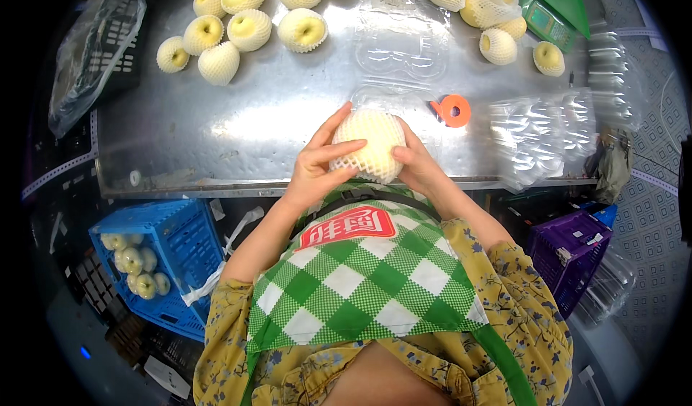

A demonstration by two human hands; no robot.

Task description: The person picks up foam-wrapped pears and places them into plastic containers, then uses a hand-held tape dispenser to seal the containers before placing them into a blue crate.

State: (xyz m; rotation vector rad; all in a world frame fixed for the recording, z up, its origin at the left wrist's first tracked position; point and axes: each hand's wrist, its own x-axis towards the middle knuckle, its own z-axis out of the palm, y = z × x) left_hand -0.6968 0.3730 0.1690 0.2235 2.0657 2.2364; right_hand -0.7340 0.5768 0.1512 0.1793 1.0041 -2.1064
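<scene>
Both hands grasp one net-wrapped apple [369, 145] at near edge of metal table [216, 132].

L hand [317, 164] fingers curled over apple's left side & front, R hand [414, 162] cupping its right side; both clenched on it, apple held just above table edge, in front of green checked apron [360, 276]. Clear plastic tray [395, 45] lies behind apple, orange tape roll [452, 109] just right of it. More wrapped apples grouped far left [238, 24] & far right [490, 9] of table, stack of clear trays [548, 135] at right. Blue crate [180, 240] w/ unwrapped apples [137, 265] on floor to left, purple crate [569, 251] to right.
</scene>
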